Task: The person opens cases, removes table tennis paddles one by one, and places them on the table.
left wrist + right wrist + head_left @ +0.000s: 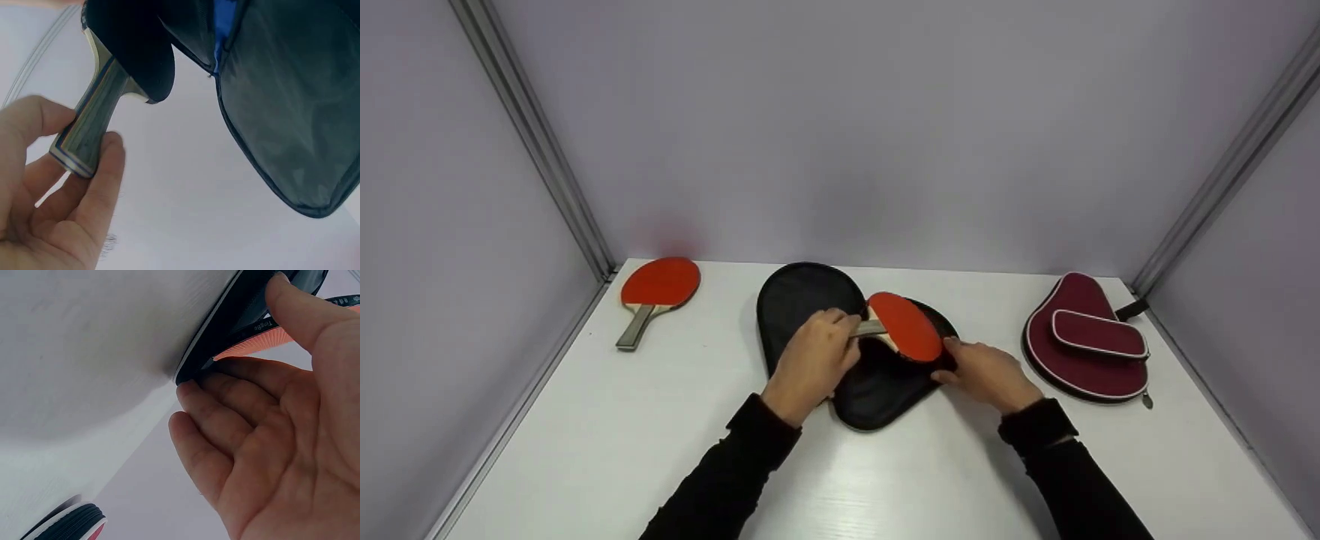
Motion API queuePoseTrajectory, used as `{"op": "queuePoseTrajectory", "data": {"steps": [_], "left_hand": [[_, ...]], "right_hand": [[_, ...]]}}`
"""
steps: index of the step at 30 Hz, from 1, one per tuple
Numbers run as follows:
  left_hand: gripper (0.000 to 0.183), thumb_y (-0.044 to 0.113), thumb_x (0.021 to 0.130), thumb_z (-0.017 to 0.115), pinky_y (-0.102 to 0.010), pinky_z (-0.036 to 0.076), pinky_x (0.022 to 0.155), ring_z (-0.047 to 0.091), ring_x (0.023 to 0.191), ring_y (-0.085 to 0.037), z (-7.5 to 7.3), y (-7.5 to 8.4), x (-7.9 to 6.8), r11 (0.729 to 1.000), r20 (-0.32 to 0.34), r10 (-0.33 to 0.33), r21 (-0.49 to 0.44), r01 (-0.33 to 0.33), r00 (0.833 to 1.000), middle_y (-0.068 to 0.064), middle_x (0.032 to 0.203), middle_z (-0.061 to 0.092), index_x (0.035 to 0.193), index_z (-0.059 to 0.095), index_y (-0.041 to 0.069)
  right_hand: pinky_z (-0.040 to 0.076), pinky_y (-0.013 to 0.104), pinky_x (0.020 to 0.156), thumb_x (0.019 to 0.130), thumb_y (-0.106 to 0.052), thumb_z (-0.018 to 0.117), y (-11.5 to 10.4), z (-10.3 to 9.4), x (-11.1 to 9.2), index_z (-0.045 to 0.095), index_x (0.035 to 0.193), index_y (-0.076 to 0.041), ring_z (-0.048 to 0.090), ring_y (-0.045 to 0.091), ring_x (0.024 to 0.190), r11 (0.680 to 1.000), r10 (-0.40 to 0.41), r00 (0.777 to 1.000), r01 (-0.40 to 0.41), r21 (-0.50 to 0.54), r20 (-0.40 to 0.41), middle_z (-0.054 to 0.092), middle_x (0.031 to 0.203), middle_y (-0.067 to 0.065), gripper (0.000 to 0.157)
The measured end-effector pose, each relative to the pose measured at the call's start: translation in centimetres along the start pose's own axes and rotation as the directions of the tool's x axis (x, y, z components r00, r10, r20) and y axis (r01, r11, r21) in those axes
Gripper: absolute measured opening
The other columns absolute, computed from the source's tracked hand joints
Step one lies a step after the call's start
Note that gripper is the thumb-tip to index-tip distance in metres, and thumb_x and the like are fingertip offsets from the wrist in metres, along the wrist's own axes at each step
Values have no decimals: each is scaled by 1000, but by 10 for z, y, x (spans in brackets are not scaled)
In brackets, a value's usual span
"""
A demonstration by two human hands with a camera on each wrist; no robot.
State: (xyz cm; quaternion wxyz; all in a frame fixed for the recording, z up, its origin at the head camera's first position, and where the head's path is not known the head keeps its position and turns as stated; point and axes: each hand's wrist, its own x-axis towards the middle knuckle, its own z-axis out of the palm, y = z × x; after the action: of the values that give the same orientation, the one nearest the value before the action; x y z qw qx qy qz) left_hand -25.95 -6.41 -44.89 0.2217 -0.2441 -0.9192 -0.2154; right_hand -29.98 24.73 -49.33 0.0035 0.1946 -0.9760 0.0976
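My left hand pinches the wooden handle of a table tennis paddle between thumb and fingers. This paddle shows red rubber in the head view and a dark face in the left wrist view, where its flared handle is plain. Beneath it a black paddle case lies spread open, its two halves side by side. The paddle's blade is over the right half, tilted. At that half's right edge, my right hand holds the rim, thumb and fingers either side; the fingertips touch the outer edge.
A second red paddle lies at the table's back left, handle toward the front. On the right sits a closed maroon paddle case with white piping and a front pocket. Pale panels surround the white table at the back and sides.
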Motion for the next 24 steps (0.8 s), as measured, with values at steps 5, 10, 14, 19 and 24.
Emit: {"op": "queuePoseTrajectory", "data": {"steps": [5, 10, 14, 19, 24], "left_hand": [[32, 3, 107, 81, -46, 71, 107, 83, 124, -38, -7, 0, 3, 997, -48, 5, -79, -9, 999, -22, 135, 84, 138, 82, -5], [33, -3, 104, 81, -45, 71, 107, 83, 123, -37, -19, -3, 4, 994, -88, 46, -96, -55, 995, -21, 134, 84, 137, 83, -4], [34, -2, 104, 83, -45, 71, 107, 83, 122, -37, -30, -7, 5, 994, -116, 77, -72, -86, 990, -20, 133, 84, 138, 84, -2], [35, 0, 104, 85, -47, 71, 107, 83, 123, -36, -43, -14, 5, 996, -156, 73, -33, -79, 985, -17, 134, 85, 139, 84, 1], [35, 1, 105, 85, -48, 71, 107, 83, 123, -36, -58, -22, 6, 998, -208, 35, -41, -44, 978, -16, 134, 85, 139, 85, 3]], "right_hand": [[70, 65, 90, 105, -37, 90, 0, -1, 0, 68, 155, 2, 85, 48, 110, 999, 9, 999, -10, 31, 37, 85, 120, 29, 67], [67, 66, 108, 105, -27, 91, 0, -9, -4, 62, 161, 10, 81, 52, 126, 997, 19, 996, -27, 79, 92, 79, 139, 36, 73], [64, 67, 113, 102, -23, 93, 0, -17, -9, 64, 154, 15, 79, 55, 129, 997, 38, 990, -47, 61, 139, 78, 140, 39, 70], [66, 66, 111, 96, -19, 97, -4, -25, -14, 69, 143, 15, 80, 55, 125, 998, 58, 986, -60, 8, 153, 81, 132, 37, 64], [58, 65, 125, 102, -26, 94, -7, -18, -9, 59, 162, 15, 69, 55, 149, 999, -36, 986, 29, 41, 162, 66, 163, 37, 80]]}}
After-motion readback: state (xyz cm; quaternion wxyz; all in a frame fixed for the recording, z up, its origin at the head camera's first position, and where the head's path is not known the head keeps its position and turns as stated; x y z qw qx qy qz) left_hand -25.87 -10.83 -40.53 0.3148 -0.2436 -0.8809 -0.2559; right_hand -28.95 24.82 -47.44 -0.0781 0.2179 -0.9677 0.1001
